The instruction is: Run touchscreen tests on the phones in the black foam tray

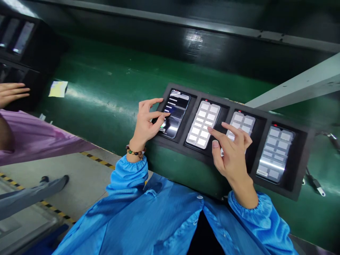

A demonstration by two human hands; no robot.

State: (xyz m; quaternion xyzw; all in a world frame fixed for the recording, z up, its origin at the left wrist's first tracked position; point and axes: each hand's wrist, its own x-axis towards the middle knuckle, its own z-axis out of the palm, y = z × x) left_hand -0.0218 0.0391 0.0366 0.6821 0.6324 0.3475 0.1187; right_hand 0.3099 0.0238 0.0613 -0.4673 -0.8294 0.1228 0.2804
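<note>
Several smartphones lie face up in the slots of a dark foam tray (172,141). The leftmost smartphone (176,113) has a dark screen with lines of text; my left hand (148,118) is over its left edge, index fingertip at the screen, fingers apart. The second smartphone (199,122) glows with a grid of pale blocks. At its right edge is the index fingertip of my right hand (232,152), whose fingers are spread and hold nothing. That hand partly covers the third smartphone (243,122). Farthest right is the fourth smartphone (276,152), showing a similar grid.
The tray rests on a green workbench (111,78). A grey post (297,85) rises behind it at right, and a cable (316,182) lies beside the tray. At left are a yellow note (58,89), black trays (26,67) and another person's hand (13,94).
</note>
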